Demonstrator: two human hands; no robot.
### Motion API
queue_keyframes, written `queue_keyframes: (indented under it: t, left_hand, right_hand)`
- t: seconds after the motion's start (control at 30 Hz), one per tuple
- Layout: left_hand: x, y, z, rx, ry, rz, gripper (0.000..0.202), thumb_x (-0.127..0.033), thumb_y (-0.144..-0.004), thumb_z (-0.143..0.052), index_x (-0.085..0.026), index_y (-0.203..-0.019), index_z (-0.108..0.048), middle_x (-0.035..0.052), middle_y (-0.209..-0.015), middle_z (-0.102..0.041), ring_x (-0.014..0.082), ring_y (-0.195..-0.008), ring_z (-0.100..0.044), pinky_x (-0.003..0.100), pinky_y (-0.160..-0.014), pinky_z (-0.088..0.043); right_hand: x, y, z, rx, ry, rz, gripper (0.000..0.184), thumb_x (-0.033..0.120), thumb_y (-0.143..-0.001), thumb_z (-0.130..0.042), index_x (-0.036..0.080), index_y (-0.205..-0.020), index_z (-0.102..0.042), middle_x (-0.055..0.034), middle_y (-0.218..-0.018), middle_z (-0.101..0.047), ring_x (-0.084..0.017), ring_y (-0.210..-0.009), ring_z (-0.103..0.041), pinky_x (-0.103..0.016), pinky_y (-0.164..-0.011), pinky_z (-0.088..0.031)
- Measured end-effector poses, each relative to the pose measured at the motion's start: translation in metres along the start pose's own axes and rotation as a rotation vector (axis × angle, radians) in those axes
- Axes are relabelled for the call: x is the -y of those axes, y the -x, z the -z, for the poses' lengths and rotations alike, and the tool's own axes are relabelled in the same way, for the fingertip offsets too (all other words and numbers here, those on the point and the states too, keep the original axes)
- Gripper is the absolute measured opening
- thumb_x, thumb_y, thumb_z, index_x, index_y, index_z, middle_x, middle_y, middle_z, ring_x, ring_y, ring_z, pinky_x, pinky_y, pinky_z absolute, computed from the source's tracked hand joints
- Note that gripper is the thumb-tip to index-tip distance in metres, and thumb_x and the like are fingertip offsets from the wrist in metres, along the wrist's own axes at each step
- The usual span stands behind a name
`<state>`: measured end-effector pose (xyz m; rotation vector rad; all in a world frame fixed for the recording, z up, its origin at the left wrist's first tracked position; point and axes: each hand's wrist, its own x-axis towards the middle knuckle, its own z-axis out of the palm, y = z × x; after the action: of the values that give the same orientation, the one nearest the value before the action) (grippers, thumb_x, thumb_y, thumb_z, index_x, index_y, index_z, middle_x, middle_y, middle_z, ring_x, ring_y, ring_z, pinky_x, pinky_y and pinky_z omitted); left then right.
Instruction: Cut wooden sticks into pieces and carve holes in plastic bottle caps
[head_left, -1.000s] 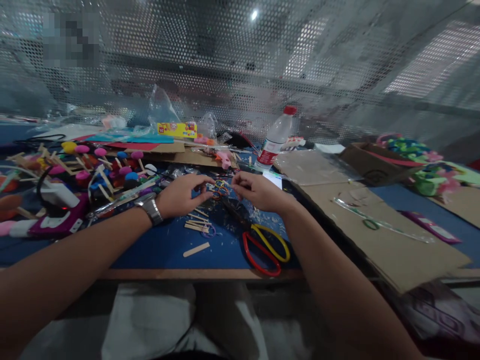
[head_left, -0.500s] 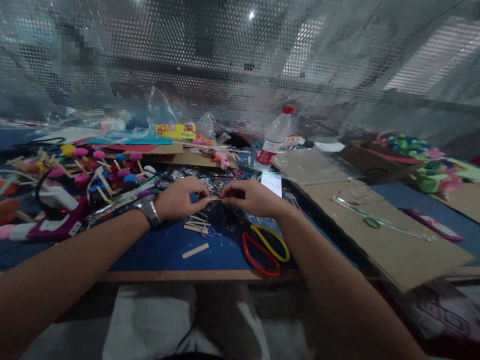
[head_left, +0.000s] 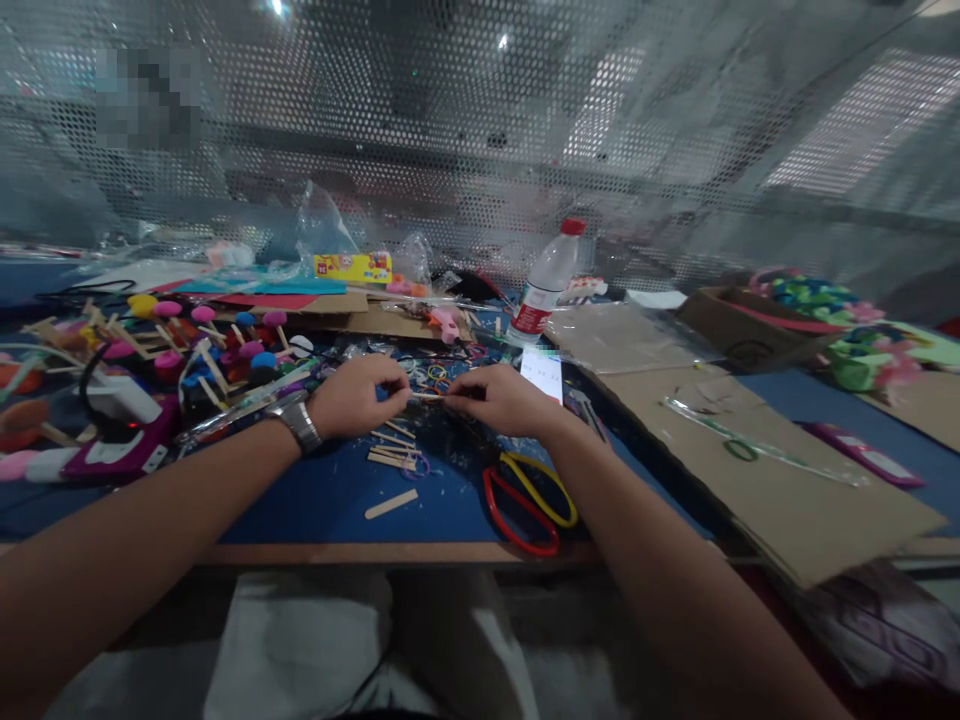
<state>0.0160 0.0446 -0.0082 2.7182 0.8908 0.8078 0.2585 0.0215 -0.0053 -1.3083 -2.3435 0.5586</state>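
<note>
A thin, pale, apparently wooden stick lies across the gap between the two hands, its long axis running roughly parallel to the front edge of the blue tabletop. The left hand pinches its left end between thumb and fingers; the right hand pinches its right end, so neither is nearer. Whether a band loops the stick is too small to tell.

Just beyond it, toward the tabletop's back edge, lie thin, round, coloured elastic bands. Nearer the front edge sit a small bundle of slim, straight-cut wooden sticks and, apart from it, one flat, smooth wooden stick slanting slightly. By the right forearm rest dark-bladed scissors with red and yellow loop handles, blades pointing toward the hands. Behind stands a clear plastic bottle with a red cap, ribless as far as shows.
</note>
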Motion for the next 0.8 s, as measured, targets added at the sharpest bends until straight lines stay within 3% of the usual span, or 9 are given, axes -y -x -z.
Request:
queue_keyframes:
  t: [0.3,0.6,0.8]
  left_hand:
    - [0.0018,0.0010,-0.0010,0.027,0.022,-0.023,0.025,-0.039,-0.092,-0.058,-0.019,-0.080,-0.069,0.0041,-0.081,-0.072,0.0189,-0.079,-0.065,0.036,-0.089,-0.048]
    - [0.0043,0.0013,-0.0019,0.010,-0.013,0.008,0.029,-0.037,-0.094,-0.053,-0.018,-0.079,-0.068,0.0060,-0.080,-0.072,0.0206,-0.080,-0.064,0.034,-0.080,-0.047]
    - [0.0025,0.0023,-0.0024,0.044,0.040,-0.031,0.026,-0.037,-0.094,-0.055,-0.018,-0.085,-0.071,0.0056,-0.085,-0.074,0.0196,-0.082,-0.066,0.035,-0.086,-0.049]
  right_hand:
    - [0.0021,-0.0007,-0.0031,-0.011,0.001,0.041,0.014,0.025,-0.090,-0.064,0.019,-0.085,-0.075,-0.0015,-0.077,-0.073,-0.014,-0.069,-0.061,-0.025,-0.065,-0.040]
    - [0.0015,0.0003,-0.0013,-0.061,0.000,0.042,0.018,0.027,-0.092,-0.060,0.021,-0.093,-0.077,-0.0041,-0.087,-0.077,-0.017,-0.077,-0.066,-0.026,-0.070,-0.044]
    - [0.0017,0.0003,-0.0032,-0.096,-0.013,0.056,0.015,0.026,-0.090,-0.063,0.022,-0.090,-0.077,-0.0039,-0.084,-0.076,-0.017,-0.075,-0.065,-0.027,-0.069,-0.045]
